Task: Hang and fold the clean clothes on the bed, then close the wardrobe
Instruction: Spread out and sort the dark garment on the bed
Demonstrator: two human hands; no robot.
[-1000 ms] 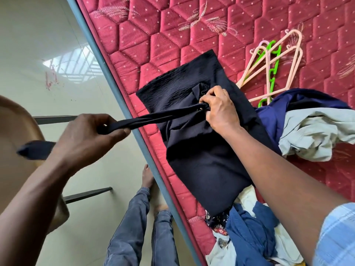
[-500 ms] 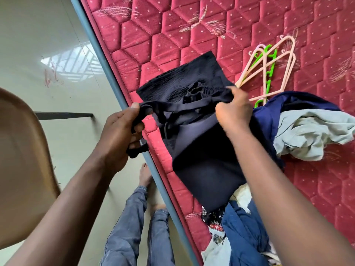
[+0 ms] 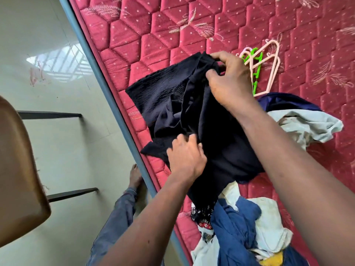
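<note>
Two grips on dark garment (image 3: 211, 131): pinches far end with right hand (image 3: 230, 81), clutches near fold with left hand (image 3: 185, 158); runs lengthwise between.

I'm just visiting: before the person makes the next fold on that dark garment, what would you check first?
1. The right hand grips the top edge of the dark garment: ok.
2. The left hand grips its lower part: ok.
3. Fabric lying flat: not ok, bunched in the middle.
4. Garment clear of the clothes pile: not ok, its lower end overlaps it.
5. The hangers within reach: ok, beside the right hand on the mattress.
</note>
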